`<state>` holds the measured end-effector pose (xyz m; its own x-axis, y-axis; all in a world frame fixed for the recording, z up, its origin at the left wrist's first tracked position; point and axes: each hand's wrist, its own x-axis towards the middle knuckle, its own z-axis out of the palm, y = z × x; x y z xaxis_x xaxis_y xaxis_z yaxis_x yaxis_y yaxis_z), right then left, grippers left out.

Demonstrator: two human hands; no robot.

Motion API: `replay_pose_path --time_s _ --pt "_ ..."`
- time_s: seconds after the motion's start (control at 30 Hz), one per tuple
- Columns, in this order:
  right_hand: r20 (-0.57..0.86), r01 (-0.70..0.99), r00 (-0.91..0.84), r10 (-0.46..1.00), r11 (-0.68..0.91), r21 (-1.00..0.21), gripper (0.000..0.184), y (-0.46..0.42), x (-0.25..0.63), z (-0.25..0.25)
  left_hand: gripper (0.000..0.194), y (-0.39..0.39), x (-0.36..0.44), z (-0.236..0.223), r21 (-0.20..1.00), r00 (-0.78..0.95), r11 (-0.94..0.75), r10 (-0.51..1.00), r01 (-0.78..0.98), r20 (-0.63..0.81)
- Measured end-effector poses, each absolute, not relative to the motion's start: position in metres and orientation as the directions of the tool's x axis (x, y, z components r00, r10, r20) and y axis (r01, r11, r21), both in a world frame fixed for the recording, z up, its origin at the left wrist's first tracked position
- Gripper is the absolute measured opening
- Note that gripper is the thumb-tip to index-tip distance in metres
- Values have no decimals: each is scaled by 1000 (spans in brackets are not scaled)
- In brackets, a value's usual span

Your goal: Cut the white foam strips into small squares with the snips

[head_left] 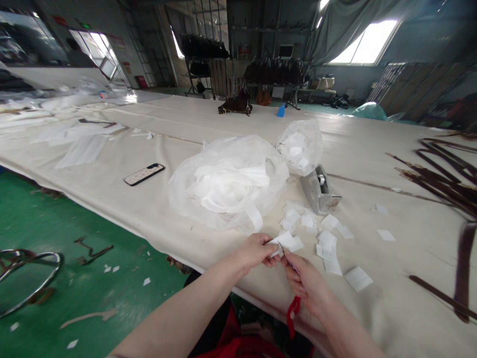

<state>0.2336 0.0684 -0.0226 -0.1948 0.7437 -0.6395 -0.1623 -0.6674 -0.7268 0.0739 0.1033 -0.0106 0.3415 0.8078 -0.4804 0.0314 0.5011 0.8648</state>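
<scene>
My left hand (260,250) is closed, with thumb and fingers pinching a white piece of sheet material (286,240) near the table's front edge. Close beside it, my right hand (303,278) is wrapped round a pair of scissors, mostly hidden by the fingers. A red loop (293,314), seemingly their handle, hangs below that hand, and a small dark tip meets the white piece. Several cut white squares (328,244) lie loose to the right. Just beyond my hands sits a clear plastic bag (227,179) full of white strip material.
A smaller clear bag of white pieces (300,146) stands behind a grey tape dispenser (321,191). A phone (144,174) lies on the cloth-covered table (156,219) to the left. Brown straps (443,171) spread at the right. A metal ring (55,266) shows over the green floor.
</scene>
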Motion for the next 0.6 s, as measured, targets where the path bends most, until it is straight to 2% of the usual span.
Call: replay_pose_path --time_s 0.17,0.33,0.6 --pt "-628 -133 -167 760 -649 -749 36 73 230 -20 28 105 74 -7 865 415 499 779 43 -470" --pt "-660 -47 -146 737 -672 -739 36 78 227 -20 26 108 74 -12 838 397 542 756 67 -521" --pt "-694 -7 -163 701 -705 -710 37 85 226 -23 17 113 69 -14 821 398 549 725 160 -562"
